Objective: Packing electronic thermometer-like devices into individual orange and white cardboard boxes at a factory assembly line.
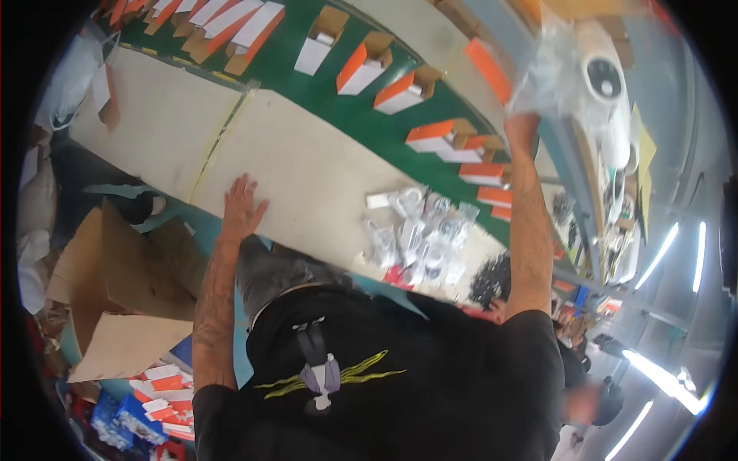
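At the right fingers (pixel 525 122), clear plastic (pixel 547 73)

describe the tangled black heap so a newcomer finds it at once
Find the long beige worktop where the person's bare left hand is. Toward its right end is a pile of whitish parts in clear plastic bags; the tangled black heap lies just right of that. It is dark and stringy, unlike the pale, shiny bags.

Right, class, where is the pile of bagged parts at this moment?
In the head view, the pile of bagged parts lies right of centre on the pale tabletop, well right of the left hand, beside the bushy black bundle.
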A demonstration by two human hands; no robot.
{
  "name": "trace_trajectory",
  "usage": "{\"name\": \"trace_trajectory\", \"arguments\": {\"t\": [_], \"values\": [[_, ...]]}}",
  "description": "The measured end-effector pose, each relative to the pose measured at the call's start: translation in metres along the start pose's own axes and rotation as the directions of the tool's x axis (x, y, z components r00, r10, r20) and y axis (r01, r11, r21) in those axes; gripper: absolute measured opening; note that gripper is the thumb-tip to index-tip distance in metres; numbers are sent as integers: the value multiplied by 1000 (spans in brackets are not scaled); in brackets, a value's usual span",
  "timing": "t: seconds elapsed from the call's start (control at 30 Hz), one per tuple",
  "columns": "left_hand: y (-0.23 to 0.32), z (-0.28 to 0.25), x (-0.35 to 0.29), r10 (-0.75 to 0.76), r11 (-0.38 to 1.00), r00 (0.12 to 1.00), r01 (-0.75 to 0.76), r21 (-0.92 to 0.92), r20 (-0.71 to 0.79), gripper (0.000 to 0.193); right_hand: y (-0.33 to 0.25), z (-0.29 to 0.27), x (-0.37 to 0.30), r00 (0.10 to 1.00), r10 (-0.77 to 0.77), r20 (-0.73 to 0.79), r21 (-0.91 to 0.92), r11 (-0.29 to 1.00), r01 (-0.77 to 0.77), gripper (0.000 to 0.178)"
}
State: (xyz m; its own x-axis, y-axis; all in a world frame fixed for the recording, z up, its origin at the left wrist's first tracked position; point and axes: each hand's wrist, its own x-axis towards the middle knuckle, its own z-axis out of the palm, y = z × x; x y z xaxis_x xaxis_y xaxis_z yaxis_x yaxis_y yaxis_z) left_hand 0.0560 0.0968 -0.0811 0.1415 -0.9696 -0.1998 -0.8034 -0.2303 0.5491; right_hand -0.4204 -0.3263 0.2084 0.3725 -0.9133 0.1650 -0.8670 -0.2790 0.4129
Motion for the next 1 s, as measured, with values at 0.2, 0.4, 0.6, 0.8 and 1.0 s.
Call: {"name": "trace_trajectory", "arguments": {"t": [0.2,0.4,0.6,0.8,1.0], "values": [[106,-93,25,-150,786,951,-51,-616,-270,46,-106,-84,-187,971,131,-198,777,625,74,19],[178,-99,11,410,827,905,-316,-464,115,60,-218,-109,-292,936,-325,-131,934,277,227,34],[146,-83,-30,130,647,892,255,-718,434,70,-231,-58,-307,951,252,177,954,191,-229,28],[163,-59,-22,176,885,984,-143,-442,32,74,-222,93,-368,921,-91,378,484,868,-112,59],[117,-44,-24,42,748,997,13,-663,67,78,-223,-38,-304,959,-121,256,836,526,-157,54]]}}
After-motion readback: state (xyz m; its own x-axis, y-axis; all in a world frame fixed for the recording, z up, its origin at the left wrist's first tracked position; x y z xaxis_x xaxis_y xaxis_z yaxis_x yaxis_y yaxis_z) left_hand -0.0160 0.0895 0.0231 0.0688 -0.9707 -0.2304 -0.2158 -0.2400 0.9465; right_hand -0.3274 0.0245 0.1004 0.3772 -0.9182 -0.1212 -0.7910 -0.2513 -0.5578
